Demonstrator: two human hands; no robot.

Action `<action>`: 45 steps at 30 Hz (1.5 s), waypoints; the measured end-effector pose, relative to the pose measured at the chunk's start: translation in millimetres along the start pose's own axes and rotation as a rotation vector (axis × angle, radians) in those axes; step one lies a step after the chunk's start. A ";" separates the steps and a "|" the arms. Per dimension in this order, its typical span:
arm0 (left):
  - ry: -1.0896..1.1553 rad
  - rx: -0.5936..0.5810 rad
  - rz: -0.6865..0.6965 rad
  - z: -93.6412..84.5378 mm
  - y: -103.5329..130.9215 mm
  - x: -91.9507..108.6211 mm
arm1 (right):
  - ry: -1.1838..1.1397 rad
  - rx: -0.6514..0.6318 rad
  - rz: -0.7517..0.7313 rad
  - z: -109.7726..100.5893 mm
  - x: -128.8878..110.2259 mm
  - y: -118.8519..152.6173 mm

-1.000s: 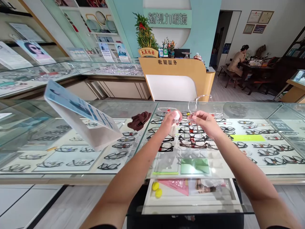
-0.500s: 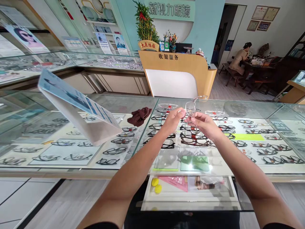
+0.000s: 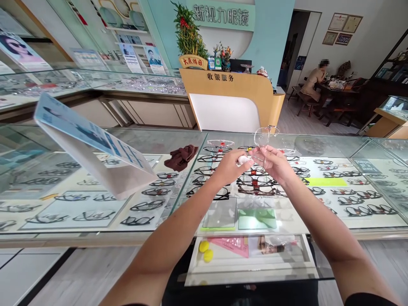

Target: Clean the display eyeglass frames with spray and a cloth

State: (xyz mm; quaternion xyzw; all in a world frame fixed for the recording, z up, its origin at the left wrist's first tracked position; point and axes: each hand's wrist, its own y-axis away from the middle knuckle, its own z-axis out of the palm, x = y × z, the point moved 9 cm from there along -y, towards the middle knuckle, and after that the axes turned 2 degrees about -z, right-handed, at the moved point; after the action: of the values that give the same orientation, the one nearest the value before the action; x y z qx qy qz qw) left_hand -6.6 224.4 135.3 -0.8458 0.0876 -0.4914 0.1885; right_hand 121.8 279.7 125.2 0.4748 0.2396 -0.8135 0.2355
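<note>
Above the glass counter, my right hand (image 3: pixel 276 163) pinches a pair of thin-framed eyeglasses (image 3: pixel 262 136) with clear lenses. One lens stands up above the fingers; the lower part of the frame is partly hidden by them. Close on its left, my left hand (image 3: pixel 228 168) is closed around a small white thing (image 3: pixel 243 159), whose kind I cannot make out. Its fingertips are right beside the frame; whether they touch it is unclear. Beneath both hands, rows of dark-framed eyeglasses (image 3: pixel 256 189) lie under the glass.
A brown cloth (image 3: pixel 180 158) and a folded display card (image 3: pixel 95 140) stand on the counter to the left. Nearest me is an open drawer (image 3: pixel 248 276) with two yellow round things (image 3: pixel 205 250). Beyond is a wooden cashier desk (image 3: pixel 231 85); a person (image 3: pixel 314 83) sits far right.
The eyeglasses have turned, and one lens now rises above my right hand. My left hand has rotated, bringing the white thing into clearer view. The whole view has shifted slightly.
</note>
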 end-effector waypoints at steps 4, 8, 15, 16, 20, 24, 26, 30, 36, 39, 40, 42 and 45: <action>0.167 0.100 -0.081 -22.3 -6.7 -21.7 | 0.011 0.009 0.011 -2.5 -1.0 0.4; 0.272 0.477 -0.273 -93.4 -11.5 -72.6 | 0.014 0.023 0.000 -9.1 -2.7 -1.0; 0.169 0.781 -0.544 -160.7 0.1 -139.0 | 0.021 0.015 0.004 -10.2 -1.9 -1.2; 0.142 0.777 -0.556 -161.6 1.4 -143.7 | 0.021 0.018 0.006 -10.1 -2.0 -1.0; 0.002 0.716 -0.600 -161.0 6.7 -157.1 | 0.014 0.038 0.011 -10.8 -2.7 -0.6; -0.142 0.614 -0.664 -161.2 11.7 -166.2 | 0.017 0.037 0.011 -10.9 -3.3 -0.9; -0.205 0.560 -0.699 -161.0 13.2 -168.6 | 0.014 0.034 0.014 -10.7 -3.4 -0.8; -0.311 0.491 -0.766 -160.4 14.8 -167.8 | 0.013 0.025 0.014 -9.1 -4.1 -0.3; -0.401 0.435 -0.837 -158.1 17.2 -161.7 | 0.000 0.017 0.020 -6.5 -3.9 0.3; -0.406 0.430 -0.845 -158.2 18.5 -157.1 | -0.002 0.018 0.017 -6.6 -4.0 0.0; -0.405 0.440 -0.845 -159.2 19.1 -154.3 | 0.000 0.019 0.014 -6.8 -4.3 -0.1; -0.407 0.477 -0.840 -162.5 20.1 -145.6 | 0.001 0.019 0.013 -7.1 -4.6 -0.2; -0.471 0.631 -0.762 -173.0 21.1 -116.4 | -0.012 0.018 0.013 -7.1 -4.9 -0.3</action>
State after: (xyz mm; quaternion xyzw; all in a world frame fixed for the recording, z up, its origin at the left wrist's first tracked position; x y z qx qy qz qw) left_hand -213.7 203.6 111.0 -0.8072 -0.4213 -0.3245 0.2563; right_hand 128.4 285.0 126.5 0.4735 0.2275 -0.8170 0.2380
